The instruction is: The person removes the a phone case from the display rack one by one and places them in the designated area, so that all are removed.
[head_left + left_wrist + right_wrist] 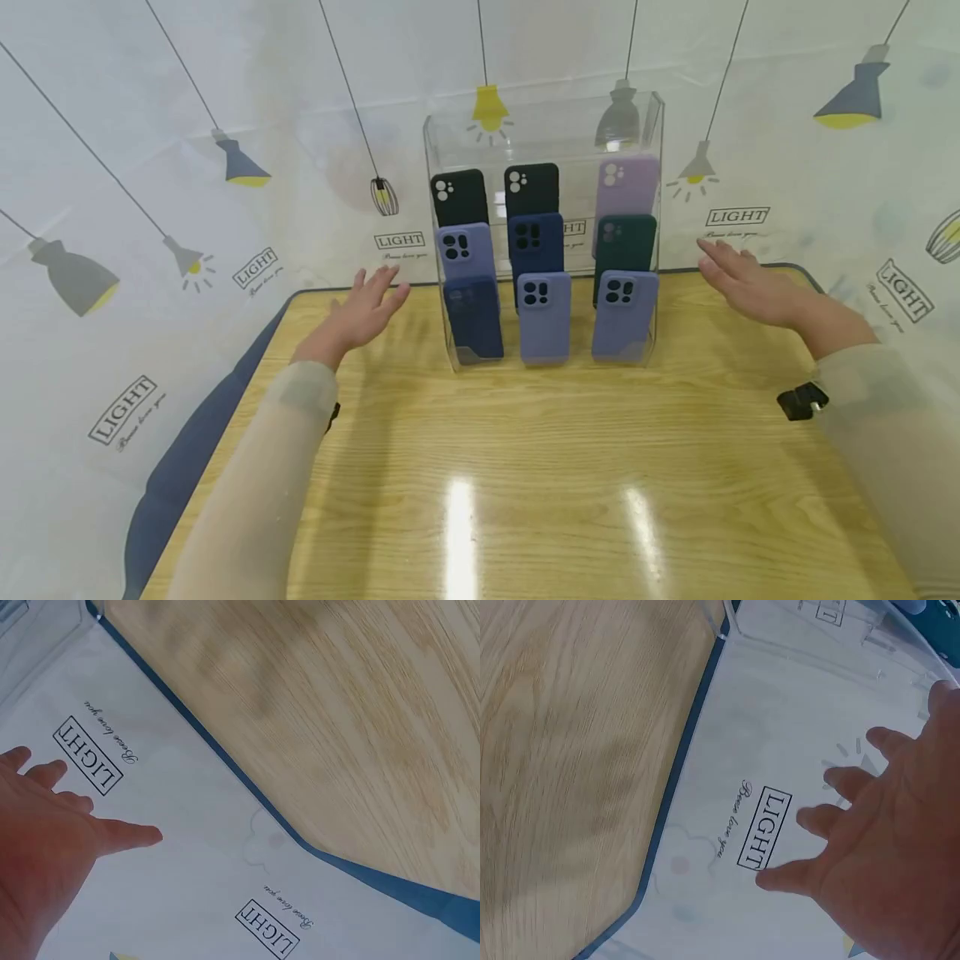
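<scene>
A clear acrylic display rack (543, 142) stands upright at the back of the wooden table, holding phone cases in three columns. On the left are a black case (459, 196), a lavender one (472, 262) and a navy one (474, 321). The middle column has black, navy (542, 254) and lavender (546, 329) cases. To the right, a light purple case (630, 183) is above a dark green one (630, 243) and a lavender one (622, 329). My left hand (358, 310) hovers left of the rack, fingers spread, holding nothing. Opposite it, my right hand (753, 285) is held out with straight fingers.
The wooden table (570, 450) has a dark blue edge and reflects two bright light streaks. Behind and beside it hangs a white cloth (247, 75) printed with lamps and the word LIGHT. A black strap (802, 402) shows at the right wrist.
</scene>
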`<state>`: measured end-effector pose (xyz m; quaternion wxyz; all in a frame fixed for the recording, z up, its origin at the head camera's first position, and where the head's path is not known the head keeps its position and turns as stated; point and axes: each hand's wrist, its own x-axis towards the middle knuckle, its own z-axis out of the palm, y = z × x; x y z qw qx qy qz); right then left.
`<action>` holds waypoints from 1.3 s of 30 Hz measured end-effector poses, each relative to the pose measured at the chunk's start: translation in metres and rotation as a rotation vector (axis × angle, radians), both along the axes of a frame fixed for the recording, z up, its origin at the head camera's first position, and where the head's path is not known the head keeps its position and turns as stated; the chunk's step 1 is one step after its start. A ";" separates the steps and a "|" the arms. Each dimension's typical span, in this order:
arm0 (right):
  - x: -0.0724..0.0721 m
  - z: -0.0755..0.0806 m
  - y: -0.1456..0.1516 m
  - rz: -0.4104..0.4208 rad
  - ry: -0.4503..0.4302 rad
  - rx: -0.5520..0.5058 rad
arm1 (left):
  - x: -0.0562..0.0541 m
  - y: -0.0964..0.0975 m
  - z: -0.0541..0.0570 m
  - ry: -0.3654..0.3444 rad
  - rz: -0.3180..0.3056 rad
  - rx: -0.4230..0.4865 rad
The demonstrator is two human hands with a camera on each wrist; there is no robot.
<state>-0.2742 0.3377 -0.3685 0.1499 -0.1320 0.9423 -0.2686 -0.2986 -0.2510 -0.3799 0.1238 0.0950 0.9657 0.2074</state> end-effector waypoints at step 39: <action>0.015 -0.077 -0.048 -0.023 -0.155 -0.144 | 0.020 0.047 -0.078 -0.192 -0.064 0.316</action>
